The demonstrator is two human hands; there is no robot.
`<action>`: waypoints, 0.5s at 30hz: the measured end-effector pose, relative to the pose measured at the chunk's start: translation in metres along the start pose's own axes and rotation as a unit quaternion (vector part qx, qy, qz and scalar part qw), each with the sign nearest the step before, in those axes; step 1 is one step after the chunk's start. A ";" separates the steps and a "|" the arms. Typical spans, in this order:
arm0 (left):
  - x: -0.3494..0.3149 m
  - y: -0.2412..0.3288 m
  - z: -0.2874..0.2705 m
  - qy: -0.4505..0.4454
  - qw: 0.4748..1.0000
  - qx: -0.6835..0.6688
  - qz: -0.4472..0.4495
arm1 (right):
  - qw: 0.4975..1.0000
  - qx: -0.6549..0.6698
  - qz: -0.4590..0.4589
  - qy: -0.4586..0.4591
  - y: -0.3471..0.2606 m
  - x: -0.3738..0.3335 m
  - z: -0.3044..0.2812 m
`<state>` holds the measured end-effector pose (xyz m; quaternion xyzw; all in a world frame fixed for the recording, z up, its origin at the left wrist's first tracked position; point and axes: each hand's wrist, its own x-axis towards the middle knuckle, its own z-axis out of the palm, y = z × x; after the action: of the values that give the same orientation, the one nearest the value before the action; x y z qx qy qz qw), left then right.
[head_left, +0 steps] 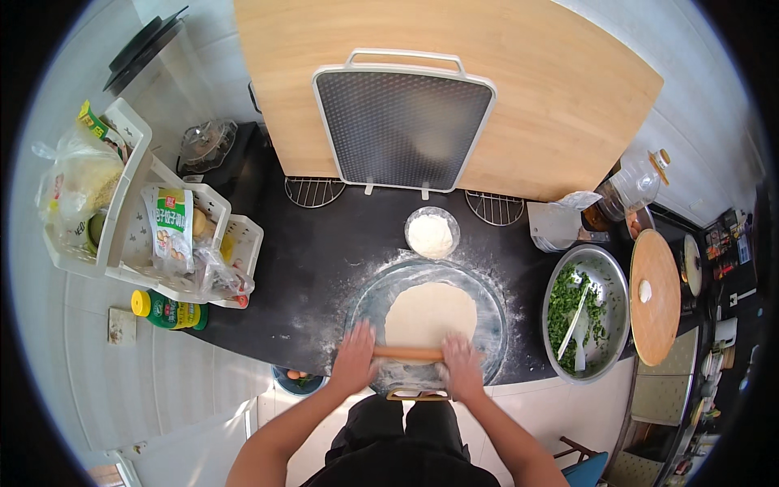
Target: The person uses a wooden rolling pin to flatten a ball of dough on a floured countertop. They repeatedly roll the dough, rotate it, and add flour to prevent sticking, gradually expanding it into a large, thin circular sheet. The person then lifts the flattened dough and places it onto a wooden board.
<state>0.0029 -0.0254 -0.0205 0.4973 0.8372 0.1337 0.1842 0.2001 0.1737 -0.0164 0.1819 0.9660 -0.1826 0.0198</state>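
A wooden rolling pin (407, 353) lies across the near part of a flattened sheet of pale dough (432, 312). My left hand (355, 355) covers the pin's left end and my right hand (461, 367) covers its right end, both closed over it with the fingers pointing away from me. Flour whitens the fingers of my right hand. Beneath the dough is a round, flour-dusted board (367, 296), with a handle (417, 396) at its near edge. Just beyond the board stands a small bowl (411, 227) of white flour (432, 235).
To the right, a steel bowl (614, 312) holds chopped greens (566, 304), chopsticks and a white spatula, beside a round wooden lid (656, 296). White baskets (130, 235) of packages and a yellow-capped bottle (170, 310) stand left. A grey cutting board (406, 122) leans behind.
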 end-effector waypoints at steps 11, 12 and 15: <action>-0.003 0.006 0.001 0.043 0.998 -0.018 -0.033 | 0.997 0.036 0.054 0.034 -0.008 -0.004 0.014; -0.023 0.008 0.006 0.031 0.999 -0.015 -0.015 | 0.998 0.033 0.050 0.023 -0.008 -0.014 0.015; 0.003 0.008 -0.006 0.023 1.000 -0.003 -0.010 | 0.997 0.014 0.067 0.031 -0.006 -0.021 0.014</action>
<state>0.0052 -0.0193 -0.0119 0.4855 0.8455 0.1455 0.1680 0.2171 0.1565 -0.0255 0.2521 0.9491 -0.1889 -0.0001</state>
